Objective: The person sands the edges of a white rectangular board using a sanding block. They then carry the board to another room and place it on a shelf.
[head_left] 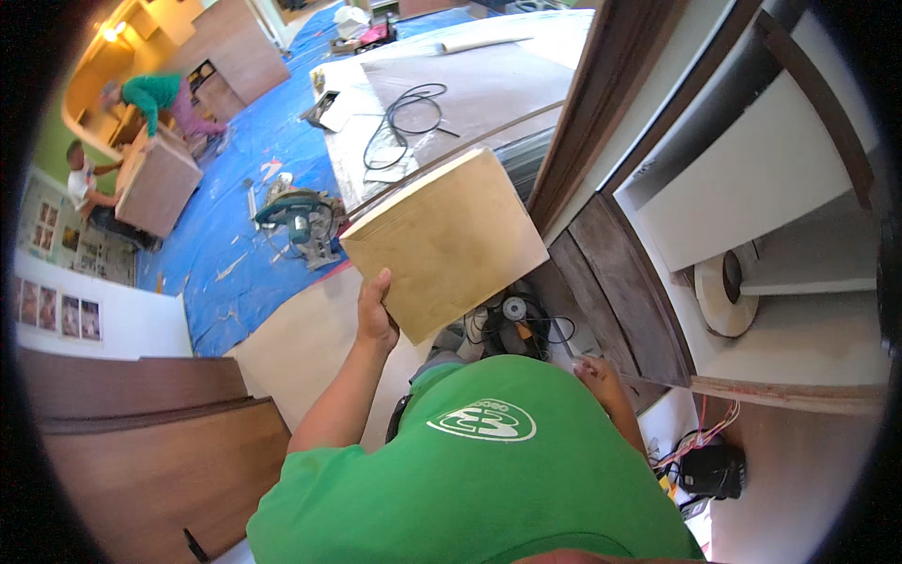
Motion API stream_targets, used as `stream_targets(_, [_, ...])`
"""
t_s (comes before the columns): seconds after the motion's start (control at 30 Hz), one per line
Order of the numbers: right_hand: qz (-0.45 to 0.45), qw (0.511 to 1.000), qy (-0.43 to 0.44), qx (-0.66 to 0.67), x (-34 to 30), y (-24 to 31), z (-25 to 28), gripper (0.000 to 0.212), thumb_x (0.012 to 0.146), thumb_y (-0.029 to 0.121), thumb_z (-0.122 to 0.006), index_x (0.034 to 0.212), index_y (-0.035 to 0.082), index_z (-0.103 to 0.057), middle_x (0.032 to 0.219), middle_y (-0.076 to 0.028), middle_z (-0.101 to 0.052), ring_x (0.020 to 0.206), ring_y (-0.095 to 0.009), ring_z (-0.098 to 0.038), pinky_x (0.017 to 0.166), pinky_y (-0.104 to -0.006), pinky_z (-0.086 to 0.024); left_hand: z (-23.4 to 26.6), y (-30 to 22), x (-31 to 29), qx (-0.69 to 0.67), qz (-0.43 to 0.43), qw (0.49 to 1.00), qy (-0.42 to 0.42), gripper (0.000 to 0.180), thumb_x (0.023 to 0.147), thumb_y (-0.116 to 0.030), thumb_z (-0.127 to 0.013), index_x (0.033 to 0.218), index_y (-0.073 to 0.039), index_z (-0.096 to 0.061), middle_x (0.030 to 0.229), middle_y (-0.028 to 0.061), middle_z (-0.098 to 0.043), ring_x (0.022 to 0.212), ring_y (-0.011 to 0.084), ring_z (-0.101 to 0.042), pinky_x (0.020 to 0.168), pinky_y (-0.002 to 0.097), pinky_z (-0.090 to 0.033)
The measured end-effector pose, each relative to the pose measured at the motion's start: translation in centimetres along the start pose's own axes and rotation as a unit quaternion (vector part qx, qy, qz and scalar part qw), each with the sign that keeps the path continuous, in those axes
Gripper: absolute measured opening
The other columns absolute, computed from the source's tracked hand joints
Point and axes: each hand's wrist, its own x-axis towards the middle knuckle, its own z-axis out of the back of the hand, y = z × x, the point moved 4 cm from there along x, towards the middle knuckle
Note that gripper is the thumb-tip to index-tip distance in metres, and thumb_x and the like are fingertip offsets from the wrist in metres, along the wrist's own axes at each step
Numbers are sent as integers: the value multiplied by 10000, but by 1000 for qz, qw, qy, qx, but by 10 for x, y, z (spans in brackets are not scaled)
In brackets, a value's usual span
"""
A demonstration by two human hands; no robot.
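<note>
My left hand (378, 315) grips a tan, rectangular wooden panel (442, 258) by its lower left edge, thumb on its broad face. The panel is thick, with a paler edge along its top, and is held up tilted in front of me. My right hand (598, 378) is lower, at my right side, beside the dark wooden boards. Its fingers are closed, and a thin pale thing seems to stick out of them, too small to name. Below the panel a dark power tool (512, 324) with a round disc and a black cord lies near my feet.
A plastic-covered stack (498, 85) with a coiled black cable (399, 122) stands ahead. A circular saw (299, 224) sits on the blue tarp (240, 273). Open white shelving (799, 282) holding a tape roll (728, 293) rises on my right. Two people handle a wooden cabinet (160, 183) far left.
</note>
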Motion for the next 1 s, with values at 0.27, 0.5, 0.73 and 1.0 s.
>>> stream_targets(0.27, [-131, 982, 24, 135, 23, 71, 10, 477, 1022, 404, -633, 1325, 38, -661, 1087, -66, -712, 973, -163, -669, 851, -337, -545, -95, -49, 6, 369, -334, 860, 114, 817, 649, -266, -956, 1295, -43, -507, 1249, 142, -630, 1108, 293, -625, 978, 431, -501])
stream_targets(0.5, [-85, 973, -51, 210, 23, 130, 4, 454, 1037, 432, -622, 1256, 41, -697, 1022, -43, -723, 893, -135, -645, 824, -327, -541, -160, -84, 14, 462, -670, 502, 294, 689, 768, -459, -857, 1255, -88, -539, 1266, 137, -691, 1173, 332, -644, 1057, 511, -413])
stream_targets(0.73, [-207, 960, -93, 162, 5, 134, -39, 421, 1027, 427, -627, 1118, 32, -740, 1022, -69, -747, 868, -152, -680, 791, -349, -558, -171, -108, 56, 406, -699, 444, 387, 540, 856, -415, -776, 1244, -107, -561, 1273, 112, -694, 1199, 330, -628, 1078, 510, -400])
stream_targets(1.0, [-262, 945, -22, -193, -80, 37, -172, 746, 985, 684, -527, 1204, -17, -656, 1019, -172, -750, 881, -240, -712, 724, -355, -578, -169, -87, 87, 372, -639, 492, 460, 660, 875, -472, -739, 1352, -70, -524, 1369, 167, -611, 1262, 399, -566, 1090, 567, -381])
